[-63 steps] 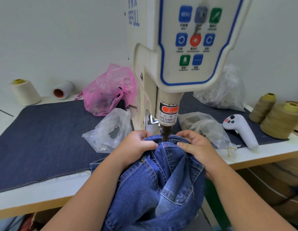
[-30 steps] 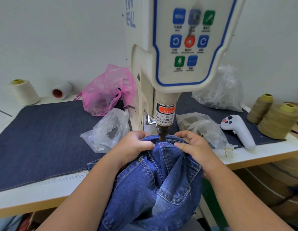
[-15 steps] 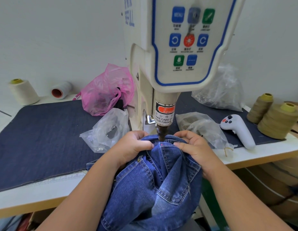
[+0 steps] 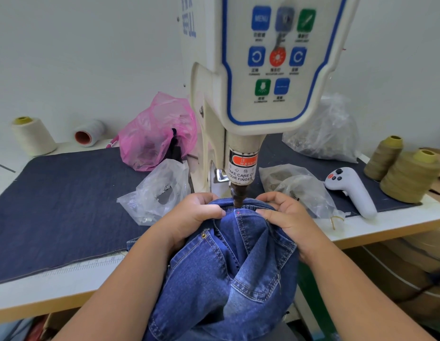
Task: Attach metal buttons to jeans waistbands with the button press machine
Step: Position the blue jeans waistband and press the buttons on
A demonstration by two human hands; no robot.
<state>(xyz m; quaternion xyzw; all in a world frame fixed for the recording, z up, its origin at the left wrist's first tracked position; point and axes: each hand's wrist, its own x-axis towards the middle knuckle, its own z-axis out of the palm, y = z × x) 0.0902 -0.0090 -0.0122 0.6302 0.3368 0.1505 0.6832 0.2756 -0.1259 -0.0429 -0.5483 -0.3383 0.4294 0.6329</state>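
Left hand (image 4: 193, 217) curled over jeans waistband (image 4: 241, 209), thumb lying flat on top, pinching denim just left of punch. Right hand (image 4: 285, 215) mirrored just right of punch, thumb pressed along band, fingers folded over far edge. Both forearms angled in from lower corners, wrists meeting at fabric. Waistband stretched between the two grips, directly beneath dark punch tip (image 4: 238, 196) of button press machine (image 4: 263, 94); tip touching or just above band, cannot tell. Jeans (image 4: 226, 279) bunched, hanging off front table edge (image 4: 66, 289). Small brass rivet (image 4: 203, 234) showing near left wrist. Either side of machine: clear plastic bags (image 4: 160, 190), pink bag (image 4: 160, 136) behind. White handheld controller (image 4: 354, 193) on right, olive thread cones (image 4: 408, 175) beyond. Cream thread cone (image 4: 33, 136) far left.
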